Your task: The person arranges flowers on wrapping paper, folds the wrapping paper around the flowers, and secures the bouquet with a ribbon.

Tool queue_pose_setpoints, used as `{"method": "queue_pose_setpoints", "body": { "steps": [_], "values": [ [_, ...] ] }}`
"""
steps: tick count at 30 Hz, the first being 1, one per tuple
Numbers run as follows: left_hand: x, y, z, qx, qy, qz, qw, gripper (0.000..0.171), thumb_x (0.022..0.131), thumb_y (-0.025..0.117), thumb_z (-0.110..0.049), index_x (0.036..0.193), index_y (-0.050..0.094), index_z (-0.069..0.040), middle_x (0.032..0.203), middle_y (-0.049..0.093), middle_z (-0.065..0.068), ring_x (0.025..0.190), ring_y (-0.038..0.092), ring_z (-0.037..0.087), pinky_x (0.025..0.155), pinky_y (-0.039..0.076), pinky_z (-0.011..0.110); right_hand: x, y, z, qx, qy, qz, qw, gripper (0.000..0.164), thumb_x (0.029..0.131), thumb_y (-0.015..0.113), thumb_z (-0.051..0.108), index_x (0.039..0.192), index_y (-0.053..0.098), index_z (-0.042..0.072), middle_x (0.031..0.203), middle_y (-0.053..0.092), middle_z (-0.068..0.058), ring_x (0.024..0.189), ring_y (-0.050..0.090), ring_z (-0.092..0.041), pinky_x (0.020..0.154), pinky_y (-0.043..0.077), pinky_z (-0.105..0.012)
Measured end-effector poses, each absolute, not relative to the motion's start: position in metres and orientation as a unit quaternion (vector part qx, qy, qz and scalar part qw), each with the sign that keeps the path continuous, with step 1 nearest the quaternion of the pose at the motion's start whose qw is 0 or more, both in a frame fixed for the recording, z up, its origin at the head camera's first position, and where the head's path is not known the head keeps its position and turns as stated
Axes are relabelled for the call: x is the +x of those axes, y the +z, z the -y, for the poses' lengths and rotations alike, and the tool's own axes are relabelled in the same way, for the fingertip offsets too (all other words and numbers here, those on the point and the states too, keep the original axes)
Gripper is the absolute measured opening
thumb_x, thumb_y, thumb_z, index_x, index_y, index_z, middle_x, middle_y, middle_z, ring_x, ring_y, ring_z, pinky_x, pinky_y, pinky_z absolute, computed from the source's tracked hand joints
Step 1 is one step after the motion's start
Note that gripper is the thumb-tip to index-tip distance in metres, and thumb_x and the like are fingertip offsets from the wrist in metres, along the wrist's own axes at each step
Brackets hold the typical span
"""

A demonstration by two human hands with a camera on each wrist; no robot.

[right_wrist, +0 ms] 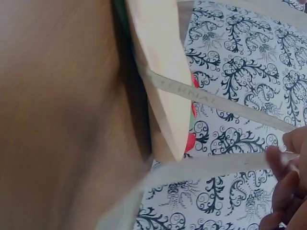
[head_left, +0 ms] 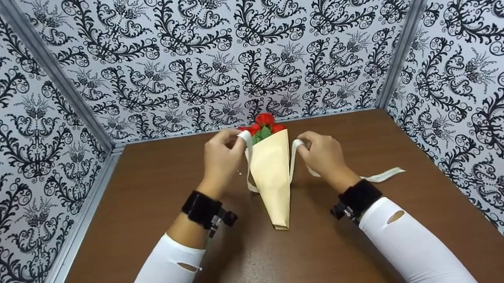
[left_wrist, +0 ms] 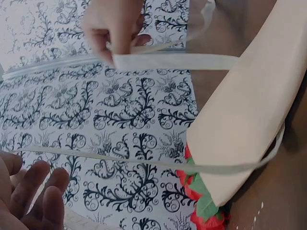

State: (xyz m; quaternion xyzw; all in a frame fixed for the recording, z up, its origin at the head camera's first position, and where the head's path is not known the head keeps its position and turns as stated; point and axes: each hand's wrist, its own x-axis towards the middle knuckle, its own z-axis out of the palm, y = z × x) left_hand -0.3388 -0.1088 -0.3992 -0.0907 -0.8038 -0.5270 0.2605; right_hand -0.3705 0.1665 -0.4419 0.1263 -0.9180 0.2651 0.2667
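Note:
A cream paper cone point(head_left: 273, 175) wrapping red flowers point(head_left: 264, 120) with green leaves lies on the brown table point(head_left: 151, 198), tip toward me. A white ribbon point(head_left: 248, 159) loops around the cone. My left hand point(head_left: 223, 153) pinches one end of the ribbon at the cone's left. My right hand point(head_left: 319, 151) pinches the other side at the cone's right, and the loose tail point(head_left: 385, 175) trails off to the right. In the left wrist view the ribbon point(left_wrist: 172, 61) stretches from the right hand point(left_wrist: 112, 28) to the cone point(left_wrist: 244, 120). The right wrist view shows the ribbon point(right_wrist: 192, 93) crossing the cone point(right_wrist: 160, 72).
Black-and-white patterned walls point(head_left: 213, 61) enclose the table on the left, back and right. A metal edge strip point(head_left: 83, 210) runs along the table's left side. Both forearms wear white sleeves and black wrist straps point(head_left: 201, 209).

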Motion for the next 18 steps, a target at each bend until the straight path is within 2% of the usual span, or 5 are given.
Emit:
{"method": "queue_pose_setpoints", "body": {
  "steps": [4,9,13,16,18],
  "values": [
    [-0.340,-0.403,0.095,-0.106,-0.519,0.819,0.220,0.011,0.095,0.074,-0.018,0.104,0.079,-0.015,0.088,0.080,0.000,0.074,0.071,0.013,0.069,0.060,0.030,-0.373,-0.441,-0.155,0.133,0.351,0.896,0.238,0.022,0.093,0.071,0.022,0.112,0.080,0.016,0.086,0.081,-0.002,0.076,0.074,-0.024,0.071,0.058,-0.045],
    [-0.345,-0.406,0.082,-0.119,-0.494,0.840,0.192,0.014,0.094,0.075,-0.020,0.105,0.080,-0.015,0.091,0.080,-0.001,0.078,0.071,0.014,0.073,0.058,0.031,-0.378,-0.440,-0.138,0.167,0.497,0.834,0.170,0.024,0.092,0.075,0.013,0.115,0.078,0.008,0.108,0.082,-0.012,0.096,0.079,-0.023,0.083,0.062,-0.032],
    [-0.349,-0.409,0.074,-0.135,-0.476,0.854,0.162,0.017,0.094,0.074,-0.023,0.108,0.080,-0.015,0.094,0.080,-0.001,0.084,0.072,0.013,0.077,0.058,0.031,-0.380,-0.438,-0.127,0.170,0.570,0.796,0.112,0.029,0.092,0.072,0.005,0.120,0.076,0.003,0.110,0.080,-0.018,0.093,0.076,-0.016,0.074,0.060,-0.021],
    [-0.351,-0.410,0.070,-0.149,-0.468,0.859,0.146,0.021,0.094,0.072,-0.021,0.111,0.079,-0.013,0.094,0.081,0.001,0.086,0.073,0.015,0.077,0.059,0.032,-0.380,-0.437,-0.121,0.166,0.600,0.777,0.086,0.034,0.091,0.069,0.000,0.124,0.073,0.000,0.105,0.080,-0.019,0.085,0.073,-0.010,0.069,0.058,-0.019],
    [-0.351,-0.410,0.068,-0.149,-0.464,0.862,0.140,0.024,0.093,0.070,-0.019,0.113,0.079,-0.012,0.095,0.081,0.002,0.088,0.074,0.016,0.078,0.059,0.033,-0.381,-0.436,-0.118,0.167,0.610,0.770,0.079,0.035,0.090,0.069,-0.001,0.125,0.071,-0.001,0.101,0.080,-0.020,0.082,0.072,-0.007,0.070,0.057,-0.018]
  ]
}}
